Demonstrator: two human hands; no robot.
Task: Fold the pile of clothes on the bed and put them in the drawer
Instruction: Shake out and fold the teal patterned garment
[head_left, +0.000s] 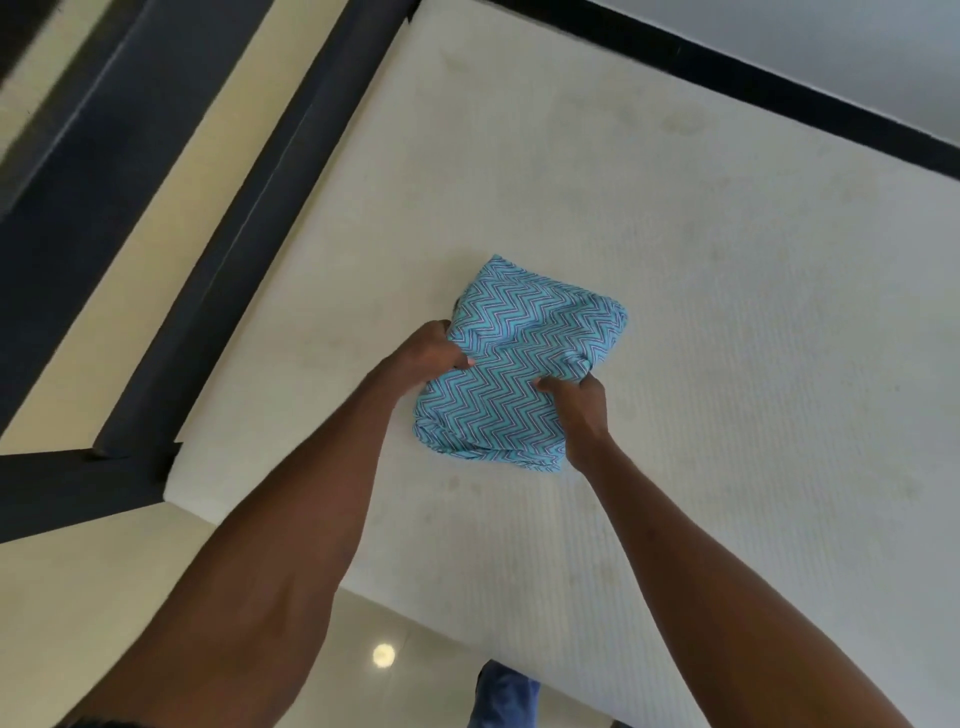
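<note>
1. A folded cloth (519, 364), turquoise with a dark zigzag print, lay on the bare off-white mattress (727, 312), nearer the mattress's left edge than its right.
2. The cloth formed a compact, roughly rectangular bundle, several layers thick at its near edge.
3. The person's left hand (431, 353) gripped the cloth at its left edge, fingers curled round the fabric and the thumb pressed on top.
4. The right hand (576, 410) gripped the cloth at its right edge, thumb on top and fingers tucked beneath; the fabric bunched into a small fold just above that thumb.
5. Both forearms were bare and reached in from the near side of the mattress.
6. A dark bed frame (218, 291) ran along the left side of the mattress and met a second dark rail at the near-left corner.
7. A dark band (727, 73) bordered the far side of the mattress.
8. Glossy pale flooring (415, 649) showed at the foot of the mattress, carrying 1 round light reflection.
9. Blue denim (506, 691) was visible at the lower edge, beside the mattress.
</note>
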